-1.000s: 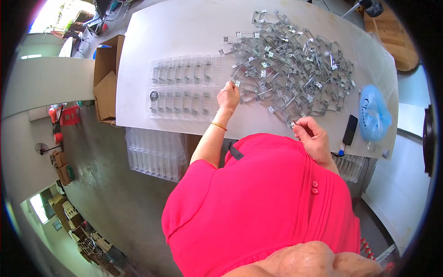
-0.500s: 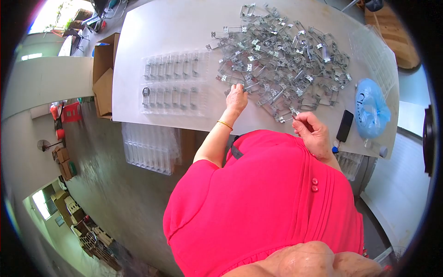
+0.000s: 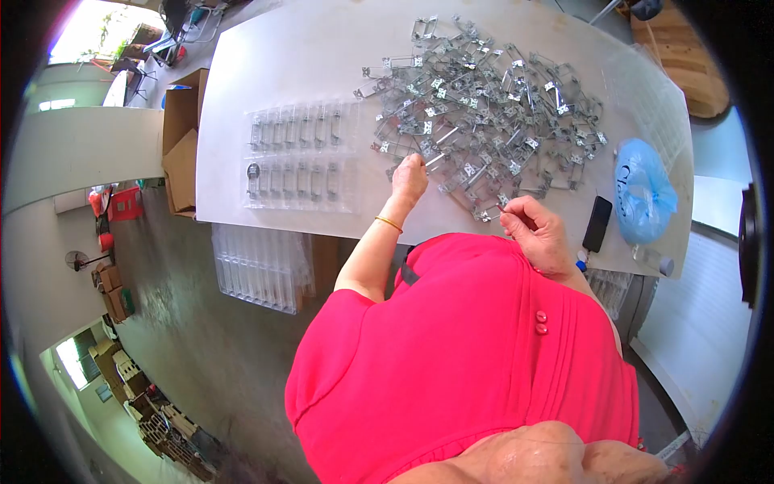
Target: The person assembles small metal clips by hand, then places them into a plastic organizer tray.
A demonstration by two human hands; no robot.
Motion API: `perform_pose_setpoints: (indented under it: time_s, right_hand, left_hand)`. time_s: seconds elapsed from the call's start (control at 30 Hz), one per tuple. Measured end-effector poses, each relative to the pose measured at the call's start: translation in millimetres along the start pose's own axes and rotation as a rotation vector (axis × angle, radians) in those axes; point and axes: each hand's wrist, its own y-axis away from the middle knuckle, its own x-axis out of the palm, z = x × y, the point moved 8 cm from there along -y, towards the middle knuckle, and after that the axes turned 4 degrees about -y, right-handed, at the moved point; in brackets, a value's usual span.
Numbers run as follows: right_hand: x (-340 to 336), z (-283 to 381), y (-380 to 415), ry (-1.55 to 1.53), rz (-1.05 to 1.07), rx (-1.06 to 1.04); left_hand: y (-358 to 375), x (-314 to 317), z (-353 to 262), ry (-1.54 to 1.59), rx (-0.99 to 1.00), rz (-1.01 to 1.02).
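Observation:
A large pile of small metal brackets (image 3: 484, 105), with shiny plates and thin wire-like bars, lies on the white table (image 3: 306, 48). At its near left edge is my left hand (image 3: 410, 179), with fingers pinched together and a bright metal bar beside the fingertips; what they grip is mostly hidden. My right hand (image 3: 536, 232) is closed at the near edge of the pile, thumb and forefinger pinching the end of a metal bracket (image 3: 486, 215). To the left lies a clear plastic tray (image 3: 352, 153) with two rows of brackets and a round dark item in one slot.
Right of the pile are a blue plastic bag (image 3: 641, 189), a black phone (image 3: 597, 224) and a clear bottle (image 3: 651, 260). Clear trays (image 3: 254, 266) are stacked below the table's front edge. A cardboard box (image 3: 184, 145) stands at the left end.
My right hand has shifted slightly left, and the bracket at its fingertips now lies lower, to the left. My left hand stays at the pile's edge. The view has shifted a little.

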Motion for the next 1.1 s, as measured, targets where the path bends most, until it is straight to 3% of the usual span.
perform_pose_setpoints:
  time_s: [0.37, 0.47, 0.53, 0.57, 0.63, 0.77, 0.97, 1.1]
  right_hand:
    - [30, 8, -10, 0.018, 0.005, 0.009]
    - [36, 6, -12, 0.047, -0.006, -0.025]
    - [38, 9, -13, 0.057, -0.035, -0.046]
    - [38, 12, -14, 0.061, -0.053, -0.067]
    - [41, 17, -16, 0.078, -0.078, -0.101]
    - [41, 29, -20, 0.084, -0.181, -0.144]
    - [48, 47, -35, 0.028, -0.265, -0.277]
    - [57, 57, -39, 0.128, -0.238, -0.343]
  left_hand:
    - [21, -50, -33, 0.015, 0.287, -0.213]
    - [15, -64, -20, 0.245, 0.303, -0.346]
    - [7, -55, -7, 0.713, -0.073, 0.041]
    - [8, -66, -11, 0.717, -0.066, 0.041]
    - [19, -71, -26, 1.218, -0.122, 0.332]
    - [40, -100, -53, 1.469, -0.093, 0.497]
    - [70, -134, -75, 1.425, -0.003, 0.557]
    - [82, -149, -79, 1.219, 0.136, 0.538]
